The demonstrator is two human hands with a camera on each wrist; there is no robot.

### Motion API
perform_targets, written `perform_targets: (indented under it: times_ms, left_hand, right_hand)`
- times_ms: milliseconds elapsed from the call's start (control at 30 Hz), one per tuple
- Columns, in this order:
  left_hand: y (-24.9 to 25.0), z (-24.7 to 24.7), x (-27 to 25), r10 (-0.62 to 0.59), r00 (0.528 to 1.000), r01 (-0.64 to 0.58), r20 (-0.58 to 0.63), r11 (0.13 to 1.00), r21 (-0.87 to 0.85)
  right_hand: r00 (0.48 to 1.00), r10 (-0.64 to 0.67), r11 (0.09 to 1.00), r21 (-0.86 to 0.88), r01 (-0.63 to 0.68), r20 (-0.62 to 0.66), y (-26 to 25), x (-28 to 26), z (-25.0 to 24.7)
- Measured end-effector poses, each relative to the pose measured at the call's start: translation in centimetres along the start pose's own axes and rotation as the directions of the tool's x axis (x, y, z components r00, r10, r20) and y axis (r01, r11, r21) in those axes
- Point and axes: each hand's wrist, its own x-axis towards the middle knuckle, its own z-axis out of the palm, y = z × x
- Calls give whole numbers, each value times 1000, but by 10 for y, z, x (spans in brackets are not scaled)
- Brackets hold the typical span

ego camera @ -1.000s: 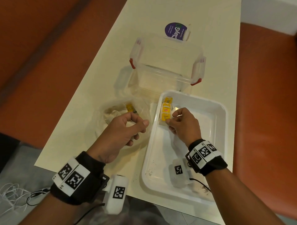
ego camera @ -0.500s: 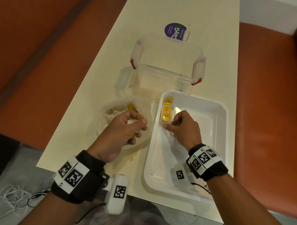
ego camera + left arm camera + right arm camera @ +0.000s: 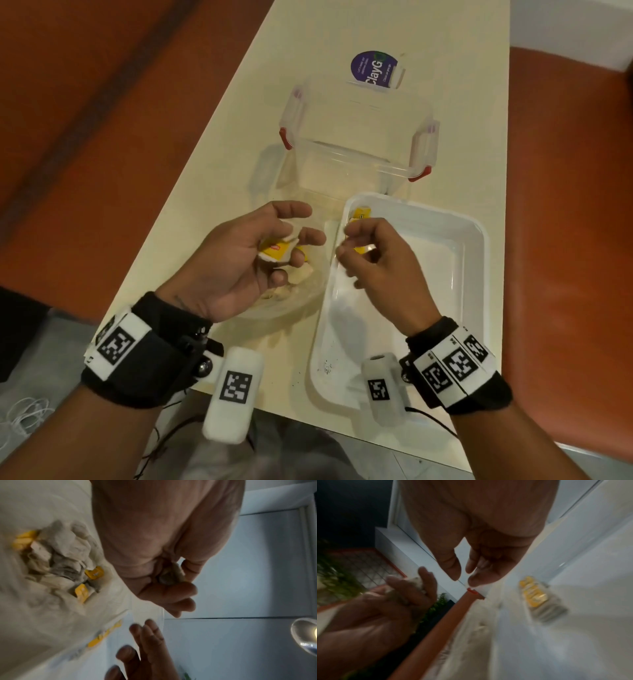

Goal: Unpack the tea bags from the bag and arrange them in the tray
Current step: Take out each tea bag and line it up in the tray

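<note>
My left hand [image 3: 298, 236] hovers over the clear plastic bag [image 3: 294, 298] and pinches a tea bag with a yellow tag [image 3: 275, 251]; the left wrist view shows the same tea bag [image 3: 171, 574] between thumb and fingers. Several more tea bags [image 3: 60, 561] lie in the plastic bag. My right hand [image 3: 346, 243] hangs over the left rim of the white tray [image 3: 472, 274], fingers loosely curled with nothing between them [image 3: 462, 576]. A short row of yellow-tagged tea bags [image 3: 361, 214] lies in the tray's far left corner, also blurred in the right wrist view [image 3: 539, 599].
A clear lidless container with red clips [image 3: 356, 150] stands just behind the tray and bag. A purple ClayG label [image 3: 373, 72] lies farther back. The cream table [image 3: 212, 192] is narrow, with orange floor on both sides. Dark crumbs speckle the tray's near left corner.
My left hand came up out of the plastic bag with a tea bag and turned toward the right. My right hand let go of the row in the tray and lifted toward the left hand.
</note>
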Motion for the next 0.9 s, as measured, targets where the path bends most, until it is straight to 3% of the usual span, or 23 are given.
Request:
perform_targets:
  times_ms: [67,167,367,500,700,900]
  left_hand:
    - [5,3,1,27,1000,-27,8,1000,3]
    - [4,8,3,102,994,-99,-30,991,91]
    - [-15,16,9,144,986,-129,-79,976,177]
    - [-24,21,14,170,976,-166,-135,985,37]
    - [-33,25,20,135,986,-158,-102,952,-262]
    - [-33,25,23,112,987,-147,-115,916,-372]
  right_hand:
    - [995,2,989,146,-16,96,-20,-8,7]
    - [991,38,954,290,-73,125,-42,-16,13]
    - [993,32,975,217,-56,111,-45,-14,16]
    - [992,60,988,135,-75,115,-40,-13,16]
    - [995,98,995,14,-97,-29,-29,-7,20]
    - [998,57,998,16,-56,-34,-25,-3,17]
